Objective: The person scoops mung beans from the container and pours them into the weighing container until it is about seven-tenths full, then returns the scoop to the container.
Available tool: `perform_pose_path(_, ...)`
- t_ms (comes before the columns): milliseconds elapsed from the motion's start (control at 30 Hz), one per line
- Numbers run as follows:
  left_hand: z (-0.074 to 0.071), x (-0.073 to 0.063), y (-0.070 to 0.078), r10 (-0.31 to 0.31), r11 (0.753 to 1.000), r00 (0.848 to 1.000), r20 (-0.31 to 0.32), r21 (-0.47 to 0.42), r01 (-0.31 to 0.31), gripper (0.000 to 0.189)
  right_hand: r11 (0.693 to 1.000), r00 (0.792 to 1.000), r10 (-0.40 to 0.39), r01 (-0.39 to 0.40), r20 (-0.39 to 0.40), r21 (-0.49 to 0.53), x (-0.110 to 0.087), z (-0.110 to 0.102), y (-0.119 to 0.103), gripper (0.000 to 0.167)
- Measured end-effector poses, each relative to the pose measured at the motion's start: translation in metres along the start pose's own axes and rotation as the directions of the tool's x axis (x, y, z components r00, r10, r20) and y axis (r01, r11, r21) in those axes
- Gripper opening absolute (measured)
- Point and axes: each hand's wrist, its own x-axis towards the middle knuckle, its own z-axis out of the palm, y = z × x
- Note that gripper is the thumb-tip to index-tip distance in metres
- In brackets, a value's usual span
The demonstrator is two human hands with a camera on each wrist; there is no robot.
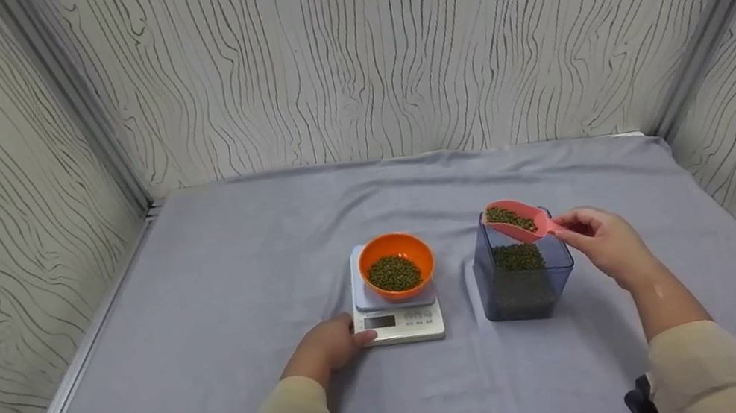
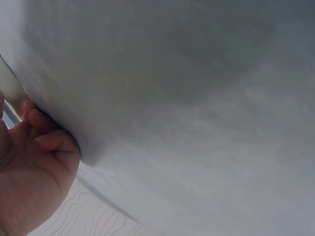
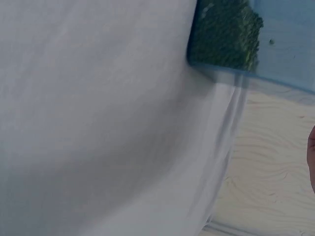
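Observation:
My right hand (image 1: 609,243) pinches the handle of a pink scoop (image 1: 533,232) loaded with greenish-brown pellets. The scoop is tilted over the open top of a clear bluish plastic container (image 1: 559,257), partly filled with the same pellets; the right wrist view shows its wall (image 3: 288,49) and only a sliver of the hand. On the left, a white digital kitchen scale (image 1: 406,337) carries an orange bowl (image 1: 415,247) with pellets (image 1: 393,274) in its bottom. My left hand (image 1: 328,344) grips the scale's near left corner, thumb on top; curled fingers (image 2: 49,142) show in the left wrist view.
A grey-blue cloth (image 1: 207,325) with some creases covers the table. Wood-grain patterned panels (image 1: 341,52) stand behind and at both sides. A small black object (image 1: 641,400) is by the right sleeve.

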Motion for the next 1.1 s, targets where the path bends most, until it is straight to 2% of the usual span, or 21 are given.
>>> perform_pose_path(300, 0.001, -0.001, 0.002, 0.007, 1.0, 1.0, -0.006, 0.013, -0.007, 0.04, 0.997, 0.998, 0.04, -0.037, 0.04, -0.069, 0.01, 0.02, -0.04, 0.034)
perform_pose_path(433, 0.002, 0.001, 0.0, 0.01, 1.0, 1.0, -0.005, 0.016, -0.01, 0.04, 0.994, 0.999, 0.023, -0.017, 0.048, -0.105, 0.013, 0.031, -0.056, 0.03)
perform_pose_path(600, 0.002, 0.001, -0.001, -0.003, 1.0, 1.0, -0.001, 0.0, 0.003, 0.041, 0.978, 0.996, -0.092, 0.092, 0.006, -0.19, 0.016, 0.048, -0.07, 0.019)
perform_pose_path(700, 0.002, 0.002, -0.001, -0.002, 1.0, 1.0, -0.004, 0.008, 0.002, 0.04, 0.952, 0.981, -0.193, 0.18, -0.032, -0.25, 0.017, 0.058, -0.076, 0.014)
perform_pose_path(767, 0.002, 0.002, -0.001, -0.001, 1.0, 1.0, -0.005, 0.013, 0.001, 0.039, 0.92, 0.961, -0.273, 0.249, -0.042, -0.303, 0.017, 0.064, -0.079, 0.012)
perform_pose_path(833, 0.002, 0.002, -0.001, 0.001, 1.0, 1.0, -0.005, 0.016, -0.001, 0.039, 0.872, 0.931, -0.363, 0.326, -0.034, -0.365, 0.017, 0.07, -0.082, 0.012)
perform_pose_path(967, 0.003, 0.003, -0.002, 0.002, 1.0, 1.0, -0.005, 0.024, -0.002, 0.039, 0.752, 0.848, -0.53, 0.471, 0.001, -0.462, 0.016, 0.08, -0.085, 0.013)
perform_pose_path(1100, 0.002, 0.003, -0.002, 0.011, 1.0, 1.0, -0.009, 0.028, -0.011, 0.039, 0.648, 0.77, -0.638, 0.556, 0.029, -0.521, 0.013, 0.088, -0.09, 0.012)
